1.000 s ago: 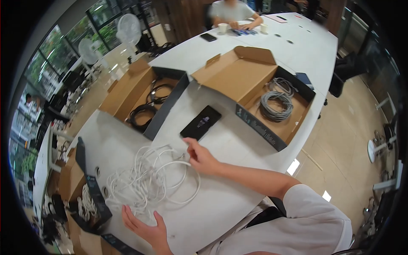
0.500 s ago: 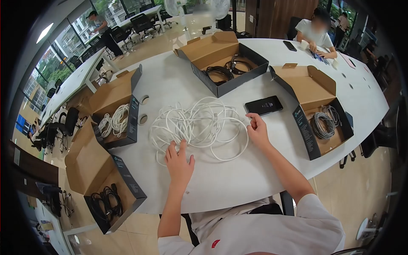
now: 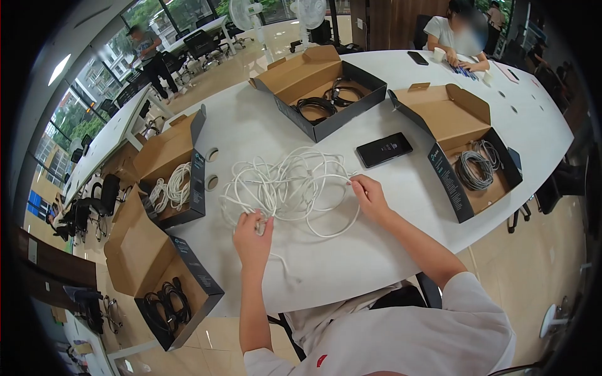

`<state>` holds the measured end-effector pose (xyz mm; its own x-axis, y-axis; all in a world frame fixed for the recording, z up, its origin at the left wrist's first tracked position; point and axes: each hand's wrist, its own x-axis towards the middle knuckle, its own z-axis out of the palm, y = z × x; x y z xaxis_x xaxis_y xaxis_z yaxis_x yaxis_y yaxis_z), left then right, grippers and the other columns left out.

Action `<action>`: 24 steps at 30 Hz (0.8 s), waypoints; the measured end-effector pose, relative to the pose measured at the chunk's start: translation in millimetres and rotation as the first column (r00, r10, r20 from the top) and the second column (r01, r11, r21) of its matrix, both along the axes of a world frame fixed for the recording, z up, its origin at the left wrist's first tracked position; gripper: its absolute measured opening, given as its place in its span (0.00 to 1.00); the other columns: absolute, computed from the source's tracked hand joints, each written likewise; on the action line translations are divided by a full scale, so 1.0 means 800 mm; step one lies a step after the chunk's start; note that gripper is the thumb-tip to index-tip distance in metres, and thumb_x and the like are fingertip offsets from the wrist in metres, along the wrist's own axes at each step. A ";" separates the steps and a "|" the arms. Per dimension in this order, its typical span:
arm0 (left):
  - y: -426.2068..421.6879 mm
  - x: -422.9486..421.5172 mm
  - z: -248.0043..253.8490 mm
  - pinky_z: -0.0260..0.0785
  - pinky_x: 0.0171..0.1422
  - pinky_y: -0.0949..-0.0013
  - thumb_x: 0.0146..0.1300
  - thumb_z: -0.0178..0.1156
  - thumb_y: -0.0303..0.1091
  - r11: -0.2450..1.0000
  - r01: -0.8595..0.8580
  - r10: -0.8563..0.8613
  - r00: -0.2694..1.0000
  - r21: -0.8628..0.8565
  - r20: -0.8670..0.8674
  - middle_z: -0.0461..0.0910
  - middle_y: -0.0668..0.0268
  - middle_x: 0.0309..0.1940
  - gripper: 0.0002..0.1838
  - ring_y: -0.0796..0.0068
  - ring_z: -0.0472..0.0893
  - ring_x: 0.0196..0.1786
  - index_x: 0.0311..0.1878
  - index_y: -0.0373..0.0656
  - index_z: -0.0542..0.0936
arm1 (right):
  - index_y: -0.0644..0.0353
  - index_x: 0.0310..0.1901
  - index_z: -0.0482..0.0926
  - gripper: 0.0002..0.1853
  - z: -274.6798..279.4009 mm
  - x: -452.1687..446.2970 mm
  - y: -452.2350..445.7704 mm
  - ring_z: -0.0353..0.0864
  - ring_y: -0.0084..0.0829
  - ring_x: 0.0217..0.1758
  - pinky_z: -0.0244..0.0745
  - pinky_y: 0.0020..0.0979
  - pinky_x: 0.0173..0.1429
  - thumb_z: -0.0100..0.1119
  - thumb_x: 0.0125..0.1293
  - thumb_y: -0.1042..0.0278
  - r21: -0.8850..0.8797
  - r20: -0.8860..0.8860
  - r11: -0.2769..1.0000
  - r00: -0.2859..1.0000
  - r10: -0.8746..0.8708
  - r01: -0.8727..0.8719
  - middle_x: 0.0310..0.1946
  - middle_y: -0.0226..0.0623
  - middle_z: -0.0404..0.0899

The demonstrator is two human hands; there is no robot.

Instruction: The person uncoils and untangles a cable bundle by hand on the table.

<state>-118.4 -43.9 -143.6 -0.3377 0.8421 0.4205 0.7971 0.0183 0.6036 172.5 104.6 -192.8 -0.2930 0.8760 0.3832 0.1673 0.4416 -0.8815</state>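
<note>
A loose tangle of white cable lies on the table in front of me. My left hand is closed on strands at the tangle's near left edge, with thumb and fingers drawn together. A short length of the cable trails from beneath that hand toward the table's front edge. At the tangle's right side, my right hand pinches one strand of the outer loop between thumb and fingertips. Just beyond the right hand lies a black phone, screen up.
Open cardboard boxes stand around the white table: one with black cables at near left, one with white cables behind it, one with black cables at the back, one with grey cable at right. Another person sits across.
My left hand has closed on the cable, and a length now trails toward me. My right hand has moved slightly left and down and now pinches the outer loop.
</note>
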 end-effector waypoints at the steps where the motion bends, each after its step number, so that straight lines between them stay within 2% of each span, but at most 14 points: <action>1: 0.002 -0.004 0.002 0.72 0.55 0.55 0.55 0.74 0.29 1.000 0.005 -0.005 1.000 0.031 0.007 0.80 0.56 0.47 0.15 0.48 0.80 0.50 0.45 0.40 0.80 | 0.68 0.42 0.80 0.12 0.002 0.001 -0.001 0.69 0.28 0.29 0.67 0.31 0.36 0.52 0.78 0.67 0.016 0.014 1.000 1.000 -0.003 0.003 0.26 0.36 0.73; 2: 0.007 -0.006 0.003 0.71 0.58 0.55 0.56 0.73 0.29 0.998 0.010 -0.011 1.000 0.064 0.014 0.80 0.55 0.50 0.16 0.48 0.79 0.53 0.47 0.41 0.80 | 0.68 0.40 0.80 0.13 0.004 0.002 0.000 0.69 0.30 0.28 0.67 0.31 0.36 0.52 0.78 0.67 0.034 0.027 0.999 1.000 -0.007 0.006 0.26 0.38 0.73; 5: 0.013 0.030 0.030 0.65 0.67 0.50 0.57 0.72 0.30 0.941 -0.194 0.253 0.948 0.279 -0.194 0.76 0.52 0.59 0.23 0.44 0.75 0.62 0.56 0.42 0.79 | 0.67 0.34 0.75 0.14 0.002 0.001 0.001 0.67 0.33 0.27 0.65 0.33 0.35 0.50 0.78 0.69 0.066 0.002 0.997 1.000 -0.029 0.029 0.25 0.40 0.69; 8: 0.011 0.074 0.055 0.56 0.75 0.50 0.57 0.72 0.30 0.921 -0.198 0.316 0.883 0.336 -0.347 0.73 0.48 0.65 0.31 0.44 0.69 0.68 0.65 0.41 0.73 | 0.67 0.30 0.69 0.15 -0.005 0.004 0.005 0.62 0.33 0.26 0.63 0.35 0.34 0.49 0.78 0.69 0.072 -0.048 0.997 0.998 -0.034 0.037 0.23 0.40 0.65; 11: 0.021 0.093 0.047 0.64 0.69 0.52 0.55 0.72 0.28 0.968 0.059 0.027 0.942 0.245 -0.333 0.78 0.52 0.58 0.26 0.48 0.75 0.62 0.58 0.40 0.78 | 0.66 0.29 0.66 0.16 -0.006 0.006 0.006 0.59 0.32 0.26 0.61 0.35 0.34 0.49 0.78 0.70 0.053 -0.096 0.998 0.995 -0.025 0.030 0.23 0.39 0.63; 14: 0.037 0.105 0.028 0.70 0.59 0.56 0.54 0.73 0.28 0.973 0.226 -0.208 0.948 0.051 -0.240 0.82 0.58 0.47 0.18 0.54 0.79 0.52 0.48 0.41 0.82 | 0.66 0.29 0.65 0.16 -0.006 0.008 0.008 0.58 0.31 0.26 0.60 0.35 0.34 0.48 0.78 0.70 0.005 -0.129 0.999 0.991 -0.043 0.044 0.23 0.38 0.62; 15: 0.046 0.107 0.023 0.72 0.50 0.58 0.51 0.76 0.29 0.962 0.246 -0.196 0.925 0.122 -0.327 0.83 0.64 0.38 0.13 0.58 0.80 0.44 0.39 0.42 0.83 | 0.66 0.29 0.65 0.16 -0.006 0.009 0.009 0.58 0.30 0.27 0.60 0.34 0.34 0.48 0.78 0.70 -0.013 -0.138 0.998 0.989 -0.056 0.055 0.22 0.37 0.61; 18: 0.054 0.103 0.005 0.72 0.51 0.60 0.52 0.77 0.35 0.963 0.250 -0.189 0.892 0.099 -0.411 0.83 0.70 0.38 0.13 0.64 0.79 0.45 0.37 0.45 0.82 | 0.65 0.30 0.67 0.16 -0.006 0.013 0.012 0.59 0.29 0.26 0.60 0.33 0.33 0.49 0.78 0.69 -0.072 -0.178 0.996 0.982 -0.066 0.053 0.23 0.36 0.62; 24: 0.066 0.107 -0.020 0.73 0.40 0.62 0.50 0.78 0.28 0.971 0.225 -0.191 0.930 0.076 -0.315 0.83 0.64 0.32 0.13 0.62 0.82 0.35 0.36 0.41 0.82 | 0.64 0.34 0.71 0.12 -0.002 0.015 0.008 0.63 0.30 0.27 0.64 0.31 0.34 0.51 0.77 0.68 -0.113 -0.156 0.993 0.988 0.000 -0.018 0.24 0.37 0.68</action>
